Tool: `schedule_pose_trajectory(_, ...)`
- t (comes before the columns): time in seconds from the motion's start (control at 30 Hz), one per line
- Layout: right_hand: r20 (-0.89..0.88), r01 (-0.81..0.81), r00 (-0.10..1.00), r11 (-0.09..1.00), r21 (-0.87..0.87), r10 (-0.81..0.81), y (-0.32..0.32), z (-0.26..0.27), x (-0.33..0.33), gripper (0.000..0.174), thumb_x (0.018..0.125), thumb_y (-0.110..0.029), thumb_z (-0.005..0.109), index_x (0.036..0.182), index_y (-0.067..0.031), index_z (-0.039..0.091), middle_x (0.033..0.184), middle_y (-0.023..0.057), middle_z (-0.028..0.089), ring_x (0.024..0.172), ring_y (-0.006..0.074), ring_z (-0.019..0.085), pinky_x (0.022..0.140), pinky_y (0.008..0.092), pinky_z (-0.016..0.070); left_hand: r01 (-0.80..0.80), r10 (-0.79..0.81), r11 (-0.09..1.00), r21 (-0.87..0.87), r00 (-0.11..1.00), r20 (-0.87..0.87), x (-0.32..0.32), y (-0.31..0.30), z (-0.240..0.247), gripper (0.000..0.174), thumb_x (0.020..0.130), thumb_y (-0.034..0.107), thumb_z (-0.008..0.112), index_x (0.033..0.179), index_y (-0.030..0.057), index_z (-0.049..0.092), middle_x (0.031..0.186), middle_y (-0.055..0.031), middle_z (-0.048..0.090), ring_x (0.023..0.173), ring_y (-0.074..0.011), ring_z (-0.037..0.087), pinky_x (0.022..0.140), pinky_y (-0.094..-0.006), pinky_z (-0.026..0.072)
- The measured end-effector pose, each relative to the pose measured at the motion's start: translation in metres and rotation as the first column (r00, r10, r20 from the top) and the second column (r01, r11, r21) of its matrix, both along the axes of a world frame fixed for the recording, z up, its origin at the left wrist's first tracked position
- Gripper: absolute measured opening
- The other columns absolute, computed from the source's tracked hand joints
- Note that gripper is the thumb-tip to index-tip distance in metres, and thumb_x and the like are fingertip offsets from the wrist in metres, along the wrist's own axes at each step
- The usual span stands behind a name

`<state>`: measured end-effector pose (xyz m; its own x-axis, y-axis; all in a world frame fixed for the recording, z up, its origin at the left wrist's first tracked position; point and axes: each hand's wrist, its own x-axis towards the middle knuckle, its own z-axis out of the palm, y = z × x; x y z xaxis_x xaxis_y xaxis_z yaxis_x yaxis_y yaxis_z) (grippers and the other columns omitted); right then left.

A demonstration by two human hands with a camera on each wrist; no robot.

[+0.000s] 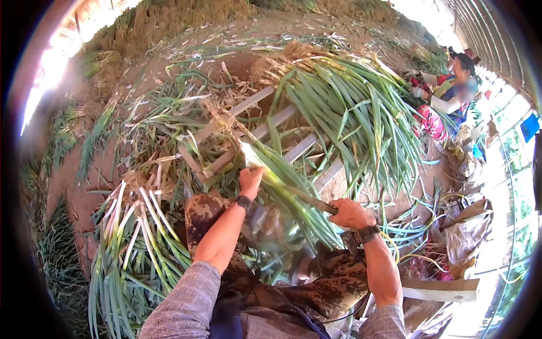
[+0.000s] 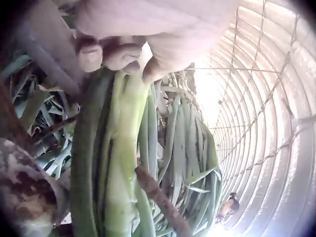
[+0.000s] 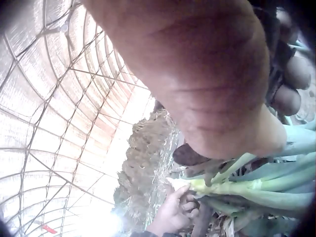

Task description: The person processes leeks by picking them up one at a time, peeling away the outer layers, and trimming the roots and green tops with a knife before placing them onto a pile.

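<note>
Green onion [image 1: 274, 178] in your left hand [image 1: 251, 182], brown stick-like tool [image 1: 307, 198] in your right hand [image 1: 351, 214]

You grasp the pale shank, left fingers curled; right grips the tool beside it. Onion slants before your knees, root end away from you. Onion heap [image 1: 350, 107] ahead on slatted rack [image 1: 299, 148]; another bunch [image 1: 135, 248] at your left
</note>
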<state>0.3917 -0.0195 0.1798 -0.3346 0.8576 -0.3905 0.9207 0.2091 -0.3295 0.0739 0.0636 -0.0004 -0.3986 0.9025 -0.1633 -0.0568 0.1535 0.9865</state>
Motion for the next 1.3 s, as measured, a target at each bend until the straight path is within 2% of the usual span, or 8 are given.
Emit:
schedule_pose_trajectory(0.1,-0.012,-0.036,0.999,0.999,0.029,0.036,0.004,-0.012,0.005,0.032,0.073,-0.027,0.063,0.097,-0.0063,0.068,0.086,0.0227,0.068,0.085,0.0416,0.066,0.077,0.0486,0.0514,0.055,-0.059,0.997,-0.049,0.996,-0.071,0.0,0.008,0.012,0.029,0.075,0.025,0.073,0.081,-0.0037,0.07,0.077,-0.0096,0.071,0.068,-0.0161,0.063,0.063,-0.0356,0.049)
schedule_pose_trajectory(0.3,-0.031,0.004,1.0,0.999,0.047,-0.003,0.013,-0.021,0.005,0.032,0.071,-0.03,0.068,0.097,-0.0111,0.07,0.085,0.0209,0.068,0.084,0.0416,0.066,0.077,0.0495,0.0514,0.011,-0.033,0.999,-0.052,0.904,-0.427,0.001,0.015,0.02,0.039,0.073,0.036,0.067,0.07,-0.0034,0.066,0.068,-0.0247,0.065,0.067,-0.0394,0.067,0.06,-0.048,0.0488)
schedule_pose_trajectory(0.43,-0.1,0.035,0.995,0.981,0.188,-0.017,0.009,-0.008,-0.007,0.032,0.072,-0.028,0.073,0.1,-0.0121,0.07,0.081,0.0163,0.068,0.082,0.0379,0.066,0.074,0.0482,0.0512,-0.091,0.092,0.986,0.139,0.996,0.0,0.019,0.006,0.039,0.031,0.076,0.028,0.068,0.077,-0.0032,0.065,0.067,-0.012,0.066,0.061,-0.0244,0.063,0.057,-0.0412,0.0475)
schedule_pose_trajectory(0.63,-0.14,-0.039,0.988,0.982,0.183,0.066,0.003,0.002,-0.025,0.032,0.075,-0.025,0.071,0.103,-0.0097,0.07,0.08,0.0186,0.069,0.081,0.0405,0.066,0.073,0.0483,0.052,-0.152,0.083,0.969,0.196,0.943,0.324,-0.009,0.012,0.088,0.023,0.08,0.017,0.067,0.092,-0.0029,0.064,0.081,-0.0049,0.063,0.067,-0.012,0.054,0.059,-0.0303,0.0435)
schedule_pose_trajectory(0.83,-0.062,-0.048,0.996,0.966,0.254,0.066,0.012,-0.011,-0.016,0.03,0.076,-0.026,0.068,0.101,-0.0107,0.069,0.087,0.0193,0.069,0.083,0.04,0.066,0.073,0.0488,0.0509,0.047,-0.05,0.995,0.09,0.998,0.033,-0.035,0.012,0.107,0.025,0.081,0.022,0.078,0.093,0.0013,0.071,0.084,-0.005,0.069,0.074,-0.014,0.062,0.065,-0.0315,0.0495)
schedule_pose_trajectory(0.9,-0.148,-0.048,0.985,0.958,0.282,0.092,0.008,-0.009,-0.022,0.029,0.079,-0.027,0.067,0.102,-0.0092,0.069,0.085,0.0197,0.068,0.082,0.0401,0.065,0.071,0.0482,0.0508,0.09,-0.144,0.977,0.195,0.948,0.284,-0.038,0.003,0.115,0.028,0.08,0.022,0.08,0.096,0.0012,0.071,0.087,-0.0054,0.07,0.075,-0.0159,0.063,0.066,-0.0314,0.0506)
schedule_pose_trajectory(1.17,-0.092,-0.051,0.993,0.958,0.281,0.079,-0.003,0.005,-0.048,0.026,0.083,-0.024,0.063,0.105,-0.0129,0.07,0.086,0.0191,0.069,0.082,0.0397,0.066,0.072,0.0488,0.0519,-0.162,0.08,0.97,0.18,0.917,0.391,-0.065,0.01,0.101,0.039,0.08,0.015,0.08,0.109,-0.004,0.063,0.1,-0.0081,0.068,0.084,-0.0176,0.065,0.069,-0.0332,0.0532)
schedule_pose_trajectory(1.3,-0.247,0.092,0.969,0.891,0.444,0.023,-0.008,-0.002,-0.053,0.027,0.081,-0.024,0.064,0.104,-0.0124,0.069,0.085,0.0197,0.069,0.081,0.0407,0.066,0.072,0.0497,0.0514,-0.015,-0.12,0.957,0.29,0.888,0.444,-0.073,-0.002,0.113,0.028,0.087,0.018,0.074,0.11,0.0037,0.064,0.104,-0.0051,0.068,0.091,-0.0152,0.065,0.073,-0.0321,0.0531)
